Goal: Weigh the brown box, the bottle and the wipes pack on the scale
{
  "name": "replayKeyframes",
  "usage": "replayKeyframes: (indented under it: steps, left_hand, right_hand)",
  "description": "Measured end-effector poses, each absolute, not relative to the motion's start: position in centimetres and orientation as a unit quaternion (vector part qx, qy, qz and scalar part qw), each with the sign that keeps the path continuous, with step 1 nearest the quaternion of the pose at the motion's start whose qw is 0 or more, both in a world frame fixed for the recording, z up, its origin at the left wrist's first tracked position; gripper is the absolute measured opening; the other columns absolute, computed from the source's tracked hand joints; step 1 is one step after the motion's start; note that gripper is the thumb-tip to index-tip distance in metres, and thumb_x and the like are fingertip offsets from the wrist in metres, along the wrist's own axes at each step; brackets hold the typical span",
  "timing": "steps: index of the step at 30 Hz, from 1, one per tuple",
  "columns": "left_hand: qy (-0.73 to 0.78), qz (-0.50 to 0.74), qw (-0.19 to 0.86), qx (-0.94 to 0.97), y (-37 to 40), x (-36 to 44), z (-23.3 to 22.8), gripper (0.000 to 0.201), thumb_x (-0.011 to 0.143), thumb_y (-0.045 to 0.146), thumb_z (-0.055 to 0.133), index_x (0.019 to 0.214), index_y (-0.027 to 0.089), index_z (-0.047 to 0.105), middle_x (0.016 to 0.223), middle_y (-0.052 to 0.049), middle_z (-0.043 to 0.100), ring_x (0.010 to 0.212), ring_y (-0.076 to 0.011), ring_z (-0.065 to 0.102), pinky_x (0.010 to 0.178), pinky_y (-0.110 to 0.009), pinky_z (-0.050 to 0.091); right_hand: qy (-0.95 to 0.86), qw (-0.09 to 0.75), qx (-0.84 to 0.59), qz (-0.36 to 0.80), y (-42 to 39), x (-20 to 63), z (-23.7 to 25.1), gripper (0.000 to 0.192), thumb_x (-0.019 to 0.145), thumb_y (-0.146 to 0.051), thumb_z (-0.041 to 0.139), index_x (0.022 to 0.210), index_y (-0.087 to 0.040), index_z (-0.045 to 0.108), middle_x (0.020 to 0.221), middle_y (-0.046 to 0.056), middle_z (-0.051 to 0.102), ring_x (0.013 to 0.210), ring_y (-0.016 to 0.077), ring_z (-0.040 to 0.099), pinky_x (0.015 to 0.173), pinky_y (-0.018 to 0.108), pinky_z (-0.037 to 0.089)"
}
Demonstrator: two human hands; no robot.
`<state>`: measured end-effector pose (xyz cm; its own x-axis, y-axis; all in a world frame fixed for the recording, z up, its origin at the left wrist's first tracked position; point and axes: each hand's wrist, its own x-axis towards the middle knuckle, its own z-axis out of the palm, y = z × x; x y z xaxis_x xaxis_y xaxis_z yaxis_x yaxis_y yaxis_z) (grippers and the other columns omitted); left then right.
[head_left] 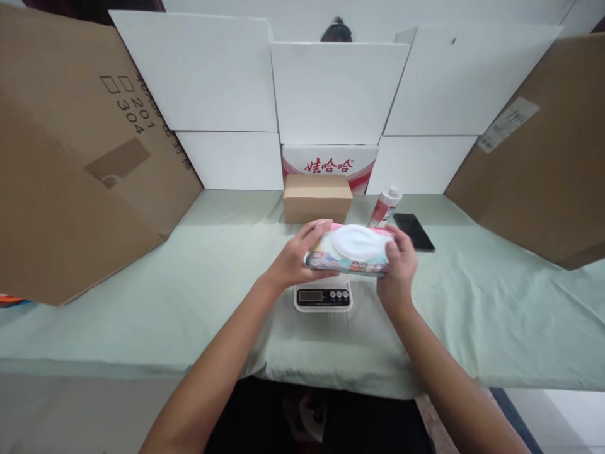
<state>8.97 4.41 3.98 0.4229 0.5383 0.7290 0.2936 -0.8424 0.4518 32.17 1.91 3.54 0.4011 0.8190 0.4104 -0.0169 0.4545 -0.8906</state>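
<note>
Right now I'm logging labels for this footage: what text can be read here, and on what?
"娃哈哈", red, on the white carton behind the small brown box.
"201" and "304" on the left cardboard panel.
Unreadable: sticker on the right cardboard, scale display, wipes pack print, bottle label.

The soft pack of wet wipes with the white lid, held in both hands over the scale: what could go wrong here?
1. The soft pack of wet wipes looks wider than the small white digital scale, so it might overhang and tip.
2. It already hides the platform and could cover the display.
3. The right hand could nudge the black phone nearby.
</note>
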Motion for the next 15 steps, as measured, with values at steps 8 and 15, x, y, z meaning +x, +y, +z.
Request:
replayKeyframes:
  steps: [8,15]
  left_hand:
    - [0.357,0.540,0.137,0.750,5.4,6.4,-1.0,0.097,0.072,0.073,0.085,0.149,0.020,0.059,0.146,-0.020,0.067,0.138,-0.0361,0.065,0.118,-0.052,0.055]
    - [0.389,0.525,0.122,0.747,4.8,6.0,-1.2,0.089,0.077,0.069,0.084,0.146,0.018,0.059,0.142,-0.019,0.069,0.133,-0.0343,0.068,0.114,-0.049,0.057]
  right_hand:
    - [-0.500,0.668,-0.433,0.340,4.5,28.3,1.8,0.054,0.089,-0.063,0.072,0.125,-0.023,0.066,0.128,0.013,0.074,0.119,0.0320,0.070,0.108,0.053,0.055]
    - [-0.509,0.636,-0.443,0.375,4.7,28.2,1.3,0.061,0.088,-0.067,0.073,0.128,-0.023,0.062,0.134,0.013,0.073,0.124,0.0315,0.069,0.109,0.051,0.055]
